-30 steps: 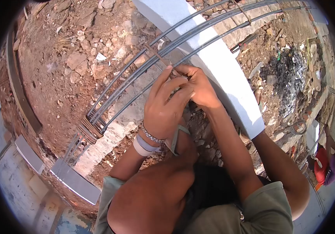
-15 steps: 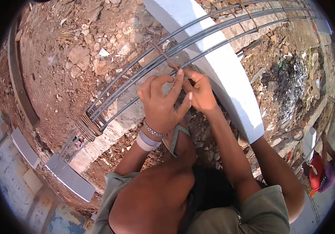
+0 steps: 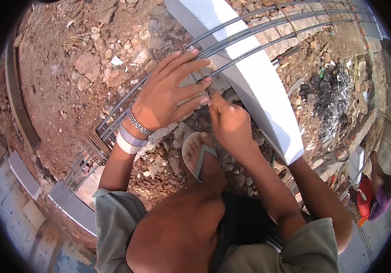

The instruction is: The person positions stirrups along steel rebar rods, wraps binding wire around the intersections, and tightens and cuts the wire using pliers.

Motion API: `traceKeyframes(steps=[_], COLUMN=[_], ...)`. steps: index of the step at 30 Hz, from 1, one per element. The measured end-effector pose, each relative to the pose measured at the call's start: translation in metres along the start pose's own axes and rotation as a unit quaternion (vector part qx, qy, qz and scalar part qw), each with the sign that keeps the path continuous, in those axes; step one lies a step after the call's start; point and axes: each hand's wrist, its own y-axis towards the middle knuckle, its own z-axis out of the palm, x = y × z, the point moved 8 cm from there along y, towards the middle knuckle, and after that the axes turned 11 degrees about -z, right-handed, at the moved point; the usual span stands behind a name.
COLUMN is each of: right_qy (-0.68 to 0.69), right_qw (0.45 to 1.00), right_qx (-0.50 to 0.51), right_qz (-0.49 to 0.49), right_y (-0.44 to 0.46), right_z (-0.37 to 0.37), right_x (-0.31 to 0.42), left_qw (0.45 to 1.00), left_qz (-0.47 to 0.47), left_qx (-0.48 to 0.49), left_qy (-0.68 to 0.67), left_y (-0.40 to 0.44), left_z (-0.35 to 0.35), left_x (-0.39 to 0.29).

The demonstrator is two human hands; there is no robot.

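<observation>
Long grey steel bars (image 3: 245, 36) run from the lower left to the upper right, with thin square ties around them. My left hand (image 3: 168, 91) lies over the bars with its fingers spread, the thumb and index tips near my right hand. My right hand (image 3: 232, 123) is closed in a pinch just below the nearest bar; what it holds is too small to make out. A bundle of brown ties (image 3: 96, 148) sits around the bars, left of my left wrist.
A white beam (image 3: 263, 77) slants under the bars. Rubble and soil (image 3: 100, 68) cover the ground, with a burnt patch (image 3: 332, 100) at the right. Another person (image 3: 377, 195) is at the far right. A curved plank (image 3: 20, 104) lies at the left.
My left hand has moved up and left onto the bars, its fingers now spread over them. My right hand has dropped slightly, and my sandalled foot shows more fully.
</observation>
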Motion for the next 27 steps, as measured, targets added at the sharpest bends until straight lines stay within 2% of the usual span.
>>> traceKeyframes(steps=[3,7,10,13,18,20,22,27], right_qy=[-0.016,-0.088,-0.138,-0.159,-0.214,-0.221,-0.237,-0.200], right_qw=[1.000,0.992,0.981,0.955,0.914,0.906,0.915,0.951], right_qx=[0.015,0.086,0.065,0.028,0.088,0.141,0.172,0.114], right_qz=[-0.022,-0.030,-0.118,-0.248,-0.334,-0.333,-0.279,-0.206], right_y=[-0.006,0.001,0.014,0.026,0.034,0.036,0.034,0.020], right_z=[-0.006,-0.021,-0.048,-0.073,-0.056,-0.047,-0.043,-0.038], right_x=[0.019,0.050,0.061,0.079,0.096,0.104,0.097,0.085], left_qw=[0.998,0.998,0.998,0.999,1.000,1.000,1.000,0.999], left_qz=[0.030,0.020,0.016,0.011,0.007,0.000,-0.010,-0.015], left_qx=[0.039,0.029,0.021,0.018,0.026,0.019,0.003,-0.022], left_qy=[0.044,0.057,0.050,0.028,0.000,-0.016,-0.018,-0.028], left_y=[-0.003,-0.010,-0.014,-0.015,-0.018,-0.018,-0.017,-0.018], left_z=[0.004,0.010,0.012,0.011,0.009,0.005,0.002,0.005], left_x=[-0.002,-0.004,-0.003,0.000,0.002,0.003,0.003,0.004])
